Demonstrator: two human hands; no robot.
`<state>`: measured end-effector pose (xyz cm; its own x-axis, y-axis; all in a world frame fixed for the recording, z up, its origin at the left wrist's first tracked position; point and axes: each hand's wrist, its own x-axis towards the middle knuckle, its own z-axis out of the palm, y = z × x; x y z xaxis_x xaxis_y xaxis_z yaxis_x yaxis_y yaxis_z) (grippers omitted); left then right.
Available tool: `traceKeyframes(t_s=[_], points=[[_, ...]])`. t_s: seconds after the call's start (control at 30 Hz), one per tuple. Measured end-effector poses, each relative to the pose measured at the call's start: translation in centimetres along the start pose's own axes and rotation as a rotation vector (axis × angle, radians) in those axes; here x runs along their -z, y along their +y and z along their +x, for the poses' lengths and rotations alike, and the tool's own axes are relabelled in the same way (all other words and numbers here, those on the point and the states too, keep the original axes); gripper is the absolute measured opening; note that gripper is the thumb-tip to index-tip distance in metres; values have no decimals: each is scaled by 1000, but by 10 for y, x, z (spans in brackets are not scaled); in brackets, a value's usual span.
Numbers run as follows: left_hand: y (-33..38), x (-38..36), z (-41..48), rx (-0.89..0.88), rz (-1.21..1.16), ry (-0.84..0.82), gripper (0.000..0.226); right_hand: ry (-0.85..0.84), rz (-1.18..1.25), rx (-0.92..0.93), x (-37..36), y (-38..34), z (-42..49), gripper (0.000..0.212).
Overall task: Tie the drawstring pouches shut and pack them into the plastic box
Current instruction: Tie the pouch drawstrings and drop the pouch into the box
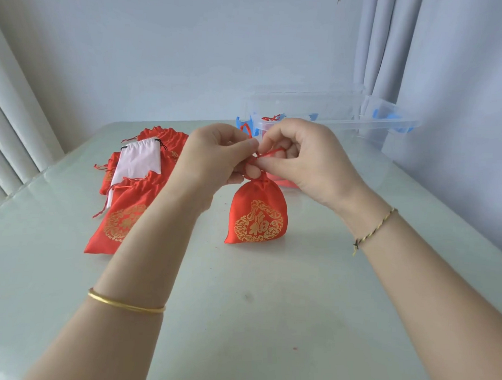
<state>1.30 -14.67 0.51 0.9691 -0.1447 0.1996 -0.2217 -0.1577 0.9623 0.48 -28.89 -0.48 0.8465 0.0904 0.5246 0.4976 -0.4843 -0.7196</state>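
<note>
Above the table [265, 323], both hands' grips, left [216, 155] and right [307, 161], pinch one red pouch's [258, 216] drawstring [271, 153].

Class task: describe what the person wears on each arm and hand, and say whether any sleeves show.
Both forearms are bare, with no sleeves or gloves in view. The left hand has a thin, smooth gold bangle further down its forearm. The right hand has a slim braided cord bracelet, yellowish and dark, knotted with short loose ends. No rings show.

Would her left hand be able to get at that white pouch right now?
Probably not yet: the left hand is busy pinching the drawstring. Once freed, the white pouch lies uncovered on top of the pile.
</note>
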Motion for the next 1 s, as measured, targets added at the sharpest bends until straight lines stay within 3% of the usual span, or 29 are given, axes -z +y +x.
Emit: traceKeyframes(t_s=[0.2,0.27,0.4,0.53,0.77,0.9,1.0], points=[[0,1,1,8,5,41,10,34,-257,153,-2,-1,-3,2],[-1,3,3,-21,17,96,7,30,-288,153,-3,-2,-3,6],[3,14,7,-171,164,259,9,8,31,-112,0,2,0,11],[13,14,-3,-334,354,79,13,-2,336,-383,0,7,0,14],[11,5,-5,-465,721,78,8,-58,589,-516,4,3,1,28],[9,6,-3,-455,753,76,8,-122,719,-539,4,6,2,42],[7,5,-2,-452,758,51,5,-168,739,-505,5,7,1,33]])
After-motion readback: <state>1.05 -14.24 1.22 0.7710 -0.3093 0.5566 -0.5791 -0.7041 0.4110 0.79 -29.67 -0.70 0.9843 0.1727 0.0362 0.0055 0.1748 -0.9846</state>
